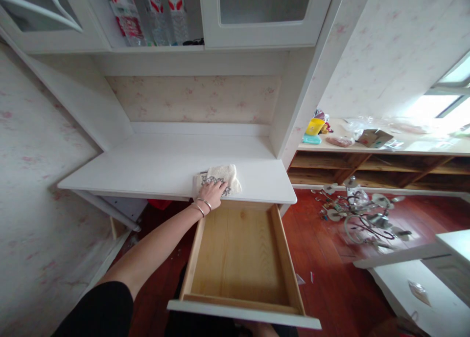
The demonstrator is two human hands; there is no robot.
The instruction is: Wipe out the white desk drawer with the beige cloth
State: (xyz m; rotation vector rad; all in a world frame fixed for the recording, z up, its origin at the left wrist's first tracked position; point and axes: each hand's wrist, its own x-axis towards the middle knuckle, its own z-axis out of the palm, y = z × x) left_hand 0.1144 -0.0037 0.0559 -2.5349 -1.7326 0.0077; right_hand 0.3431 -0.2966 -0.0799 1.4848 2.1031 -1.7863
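Cloth lies on the white desktop beneath the left hand, extending past its slightly spread fingers

"What lies under the left hand?"
"A cloth, matt and rough with pile, on a smooth surface with a soft sheen."
"And the drawer just below that hand?"
"Bare wood inside, grain showing, matt; the drawer front looks smoothly painted."
"The floor to its right?"
"Glossy wood. The bracelets just behind the hand look like polished metal; the bottles above it, clear plastic."
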